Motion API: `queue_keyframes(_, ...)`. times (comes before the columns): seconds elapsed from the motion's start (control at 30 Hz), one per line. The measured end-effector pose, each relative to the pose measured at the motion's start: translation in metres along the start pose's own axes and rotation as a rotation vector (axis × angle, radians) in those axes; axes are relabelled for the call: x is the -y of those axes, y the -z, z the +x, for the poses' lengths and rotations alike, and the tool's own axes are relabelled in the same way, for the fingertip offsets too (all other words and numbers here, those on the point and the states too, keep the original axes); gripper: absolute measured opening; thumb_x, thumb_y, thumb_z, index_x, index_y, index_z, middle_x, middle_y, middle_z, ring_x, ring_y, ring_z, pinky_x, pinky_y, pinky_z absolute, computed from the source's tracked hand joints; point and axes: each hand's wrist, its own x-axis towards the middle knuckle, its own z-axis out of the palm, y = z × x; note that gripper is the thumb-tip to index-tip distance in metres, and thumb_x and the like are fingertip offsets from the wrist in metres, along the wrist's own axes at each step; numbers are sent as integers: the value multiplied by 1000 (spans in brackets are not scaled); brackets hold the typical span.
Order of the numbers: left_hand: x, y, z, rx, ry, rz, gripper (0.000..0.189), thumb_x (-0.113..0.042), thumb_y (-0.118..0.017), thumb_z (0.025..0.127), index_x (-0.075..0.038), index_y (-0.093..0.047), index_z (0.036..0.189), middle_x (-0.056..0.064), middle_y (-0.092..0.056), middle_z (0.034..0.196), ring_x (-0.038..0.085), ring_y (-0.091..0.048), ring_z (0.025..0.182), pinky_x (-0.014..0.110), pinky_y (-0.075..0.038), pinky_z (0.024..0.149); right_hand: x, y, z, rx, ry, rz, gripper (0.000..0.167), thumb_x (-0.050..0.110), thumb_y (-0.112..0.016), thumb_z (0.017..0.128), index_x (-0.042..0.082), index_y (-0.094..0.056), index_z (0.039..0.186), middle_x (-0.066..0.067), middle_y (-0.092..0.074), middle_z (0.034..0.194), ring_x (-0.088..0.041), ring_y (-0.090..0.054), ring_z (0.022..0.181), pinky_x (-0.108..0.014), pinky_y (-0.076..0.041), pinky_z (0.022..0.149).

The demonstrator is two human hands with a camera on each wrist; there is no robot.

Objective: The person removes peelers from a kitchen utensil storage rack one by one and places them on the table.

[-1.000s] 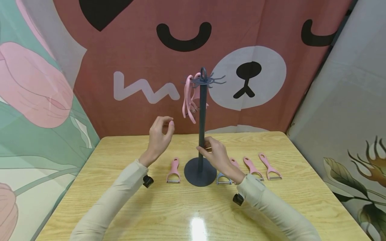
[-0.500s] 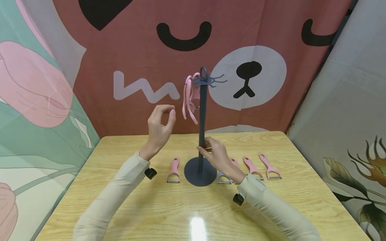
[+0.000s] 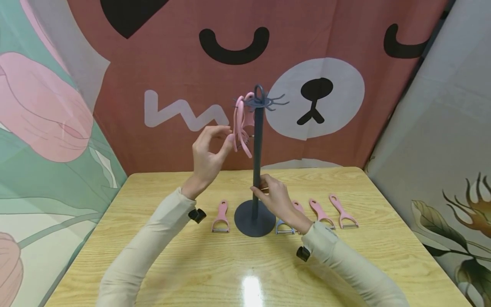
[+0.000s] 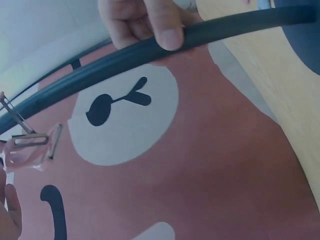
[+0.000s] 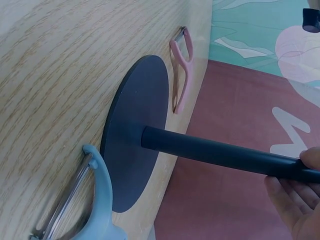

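A dark metal rack with hooks at its top (image 3: pixel 258 149) stands on a round base. Several pink peelers (image 3: pixel 239 123) hang from its left hooks; in the left wrist view the hanging peelers (image 4: pixel 32 147) show their blades. My left hand (image 3: pixel 209 155), fingers bent and thumb apart from them, has its fingertips right beside the hanging peelers; whether they touch is unclear. Low on the pole, my right hand (image 3: pixel 277 197) grips it between thumb and fingers. The pole (image 5: pixel 215 152) also runs into that hand in the right wrist view.
On the wooden table (image 3: pixel 184 264), one pink peeler (image 3: pixel 221 217) lies left of the base. Right of it are a blue peeler (image 3: pixel 284 228), partly hidden by my right arm, and several pink ones, including the rightmost pink peeler (image 3: pixel 342 212). A printed curtain (image 3: pixel 172 64) hangs behind.
My left hand has risen and moved right, up to the hanging peelers. The right hand stays on the pole. The peelers on the table have not moved.
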Motion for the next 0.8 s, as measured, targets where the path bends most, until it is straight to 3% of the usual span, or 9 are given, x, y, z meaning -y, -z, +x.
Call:
queue_keyframes(0.17, -5, -5, 4, 19, -5, 1, 32, 15, -73, 79, 10, -64, 109, 20, -66, 97, 31, -63, 81, 38, -51, 79, -1, 0, 0, 3, 3, 1, 19, 12, -73, 92, 2, -64, 105, -6, -70, 90, -16, -70, 80, -24, -58, 70)
queue_keyframes(0.3, -6, -8, 5, 38, 19, -5, 33, 15, -72, 80, 11, -61, 111, 22, -64, 98, 31, -63, 78, 38, -51, 79, 0, 0, 0, 2, 4, -4, 19, 12, -73, 92, 2, -64, 105, -6, -70, 90, -15, -70, 80, -24, -58, 70)
queue_keyframes(0.43, -6, -9, 5, 56, 47, -22, 28, -4, -71, 90, 6, -61, 115, 17, -65, 101, 26, -65, 80, 37, -51, 81, 0, 0, 0, 2, 4, -6, 20, 12, -74, 91, 1, -64, 104, -6, -70, 90, -16, -70, 80, -24, -58, 70)
queue_keyframes(0.53, -5, -10, 4, 69, 63, -29, 36, -24, -68, 96, 4, -61, 118, 14, -66, 103, 23, -65, 81, 36, -51, 82, 0, 0, 0, 1, 7, -8, 20, 12, -74, 91, 1, -64, 104, -6, -70, 90, -16, -71, 80, -24, -58, 70)
queue_keyframes(0.6, -6, -10, 4, 80, 76, -21, 39, -27, -66, 97, 4, -59, 119, 14, -67, 104, 24, -66, 83, 37, -51, 82, -1, 0, 0, 0, 10, -7, 20, 12, -74, 91, 2, -64, 104, -6, -70, 90, -16, -70, 80, -24, -58, 70)
queue_keyframes(0.8, -8, -12, 4, 101, 106, 5, 36, -7, -70, 90, 3, -58, 122, 15, -68, 106, 25, -66, 88, 40, -51, 82, -2, 0, 0, 1, 17, -10, 20, 12, -74, 91, 1, -64, 105, -6, -70, 89, -15, -70, 79, -24, -58, 70)
